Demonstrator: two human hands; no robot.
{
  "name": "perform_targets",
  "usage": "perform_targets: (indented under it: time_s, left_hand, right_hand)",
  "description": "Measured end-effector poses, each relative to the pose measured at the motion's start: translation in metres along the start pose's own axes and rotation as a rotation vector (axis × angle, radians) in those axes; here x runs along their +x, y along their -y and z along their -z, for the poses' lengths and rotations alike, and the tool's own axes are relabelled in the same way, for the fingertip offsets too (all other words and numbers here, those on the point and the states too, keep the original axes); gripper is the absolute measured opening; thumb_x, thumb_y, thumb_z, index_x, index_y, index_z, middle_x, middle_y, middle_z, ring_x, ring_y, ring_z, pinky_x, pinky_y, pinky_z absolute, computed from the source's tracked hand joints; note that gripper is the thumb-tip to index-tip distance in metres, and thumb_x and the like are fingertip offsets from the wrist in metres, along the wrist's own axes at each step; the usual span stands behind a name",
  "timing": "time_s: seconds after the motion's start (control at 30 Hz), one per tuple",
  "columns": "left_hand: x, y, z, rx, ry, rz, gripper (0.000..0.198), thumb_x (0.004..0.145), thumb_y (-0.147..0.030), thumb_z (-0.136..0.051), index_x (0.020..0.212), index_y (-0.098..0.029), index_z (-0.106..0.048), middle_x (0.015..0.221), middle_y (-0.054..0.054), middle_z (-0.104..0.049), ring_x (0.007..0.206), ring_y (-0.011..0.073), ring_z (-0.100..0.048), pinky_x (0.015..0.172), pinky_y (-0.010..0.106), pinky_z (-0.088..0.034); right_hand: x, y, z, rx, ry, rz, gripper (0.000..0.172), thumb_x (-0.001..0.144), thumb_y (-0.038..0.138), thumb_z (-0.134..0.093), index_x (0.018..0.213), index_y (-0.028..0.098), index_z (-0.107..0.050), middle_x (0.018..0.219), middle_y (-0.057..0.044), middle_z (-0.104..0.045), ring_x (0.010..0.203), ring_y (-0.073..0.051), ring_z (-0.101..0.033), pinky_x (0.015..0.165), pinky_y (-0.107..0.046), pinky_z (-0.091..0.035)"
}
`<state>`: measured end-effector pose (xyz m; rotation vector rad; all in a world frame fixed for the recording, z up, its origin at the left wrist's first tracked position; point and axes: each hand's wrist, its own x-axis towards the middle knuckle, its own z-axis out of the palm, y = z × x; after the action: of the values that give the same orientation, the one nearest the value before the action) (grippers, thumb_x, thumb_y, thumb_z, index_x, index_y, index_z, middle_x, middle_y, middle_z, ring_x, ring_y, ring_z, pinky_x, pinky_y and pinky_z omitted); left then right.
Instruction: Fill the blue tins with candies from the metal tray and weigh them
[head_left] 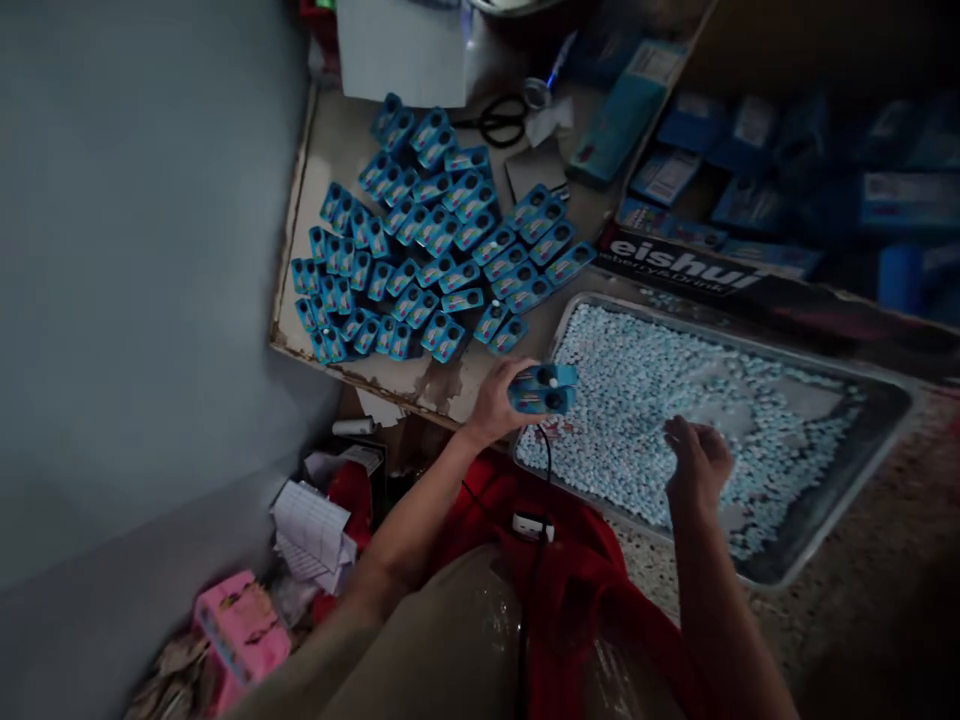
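Note:
My left hand is wrapped round two small blue boxes held side by side over the near left corner of a metal tray. A dark round hole shows in the top of one box, and a white pellet sits on the other. Pale blue and white pellets are spread across the tray. Above them, my right hand has its fingers pinched together; what is between them, if anything, is too small to make out. Many similar blue boxes stand grouped on the table to the left, most with dark round holes upward.
Scissors and a tape roll lie behind the boxes. A large carton holding blue packs stands behind the tray. A grey wall borders the left. Papers and a pink box lie below the table.

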<state>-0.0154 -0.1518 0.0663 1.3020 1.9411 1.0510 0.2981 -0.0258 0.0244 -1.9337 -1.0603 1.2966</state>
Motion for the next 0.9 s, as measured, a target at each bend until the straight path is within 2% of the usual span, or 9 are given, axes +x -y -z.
perform_targets:
  time_s: [0.13, 0.27, 0.37, 0.47, 0.53, 0.67, 0.73, 0.83, 0.9]
  left_hand:
    - [-0.056, 0.014, 0.062, 0.221, -0.252, 0.197, 0.083, 0.075, -0.050, -0.105, 0.142, -0.024, -0.063, 0.133, 0.013, -0.071, 0.125, 0.0331, -0.072, 0.112, 0.052, -0.063]
    - [-0.091, 0.051, 0.097, 0.343, -0.400, 0.372, 0.073, 0.075, -0.043, -0.101, 0.134, -0.026, -0.062, 0.124, 0.011, -0.070, 0.118, 0.0344, -0.072, 0.108, 0.056, -0.062]
    - [-0.076, 0.090, 0.101, 0.335, -0.534, 0.502, 0.066, 0.075, -0.046, -0.097, 0.128, -0.026, -0.062, 0.123, 0.012, -0.069, 0.119, 0.0380, -0.068, 0.113, 0.064, -0.058]
    - [-0.037, 0.125, 0.090, 0.330, -0.685, 0.588, 0.082, 0.064, -0.053, -0.098, 0.127, -0.018, -0.060, 0.131, 0.020, -0.067, 0.134, 0.0454, -0.062, 0.124, 0.068, -0.049]
    - [-0.017, 0.136, 0.082, 0.332, -0.737, 0.617, 0.092, 0.060, -0.058, -0.098, 0.131, -0.016, -0.057, 0.140, 0.024, -0.065, 0.142, 0.0491, -0.058, 0.128, 0.068, -0.044]
    - [-0.025, 0.124, 0.086, 0.367, -0.787, 0.639, 0.115, 0.058, -0.070, -0.099, 0.146, -0.013, -0.052, 0.155, 0.032, -0.058, 0.149, 0.0547, -0.053, 0.128, 0.072, -0.043]
    - [-0.033, 0.105, 0.097, 0.454, -0.791, 0.561, 0.110, 0.065, -0.073, -0.097, 0.147, -0.011, -0.056, 0.152, 0.034, -0.061, 0.146, 0.0576, -0.056, 0.125, 0.076, -0.045]
    - [-0.005, 0.067, 0.110, 0.541, -0.689, 0.222, 0.066, 0.087, -0.062, -0.090, 0.131, -0.016, -0.072, 0.131, 0.026, -0.076, 0.129, 0.0503, -0.070, 0.117, 0.072, -0.052]
    - [0.049, 0.034, 0.106, 0.490, -0.562, -0.051, 0.032, 0.097, -0.047, -0.086, 0.115, -0.022, -0.079, 0.111, 0.016, -0.082, 0.108, 0.0388, -0.077, 0.108, 0.060, -0.059]
  right_hand:
    - [0.000, 0.010, -0.002, 0.061, 0.048, -0.125, 0.053, 0.057, 0.067, -0.094, 0.073, 0.026, -0.065, 0.076, 0.001, -0.070, 0.073, -0.019, -0.069, 0.082, -0.041, -0.064]
    - [-0.010, 0.027, -0.026, -0.007, 0.111, -0.012, 0.062, 0.060, 0.080, -0.086, 0.073, 0.026, -0.060, 0.068, 0.003, -0.063, 0.064, -0.017, -0.061, 0.068, -0.036, -0.058]
    - [-0.013, 0.044, -0.046, -0.032, 0.101, 0.099, 0.067, 0.066, 0.088, -0.079, 0.073, 0.024, -0.060, 0.064, 0.005, -0.057, 0.062, -0.015, -0.054, 0.065, -0.032, -0.052]
    - [-0.001, 0.066, -0.055, -0.083, 0.064, 0.220, 0.062, 0.077, 0.083, -0.076, 0.071, 0.023, -0.062, 0.065, 0.003, -0.058, 0.065, -0.015, -0.053, 0.066, -0.031, -0.049]
    - [0.010, 0.086, -0.050, -0.112, 0.024, 0.285, 0.056, 0.082, 0.077, -0.076, 0.074, 0.022, -0.064, 0.071, 0.000, -0.064, 0.070, -0.017, -0.057, 0.071, -0.033, -0.050]
    - [0.033, 0.137, -0.014, -0.263, -0.009, 0.566, 0.039, 0.092, 0.062, -0.076, 0.083, 0.024, -0.069, 0.088, -0.006, -0.075, 0.090, -0.025, -0.067, 0.089, -0.041, -0.055]
    - [0.055, 0.162, 0.007, -0.412, -0.044, 0.767, 0.033, 0.099, 0.056, -0.071, 0.086, 0.025, -0.069, 0.093, -0.008, -0.076, 0.095, -0.027, -0.069, 0.094, -0.045, -0.056]
    - [0.113, 0.201, 0.028, -0.555, -0.172, 0.893, 0.027, 0.101, 0.050, -0.068, 0.090, 0.025, -0.067, 0.094, -0.009, -0.076, 0.096, -0.029, -0.070, 0.095, -0.048, -0.057]
    - [0.163, 0.230, 0.032, -0.603, -0.239, 0.885, 0.020, 0.100, 0.045, -0.069, 0.097, 0.025, -0.068, 0.099, -0.010, -0.076, 0.099, -0.031, -0.070, 0.098, -0.052, -0.058]
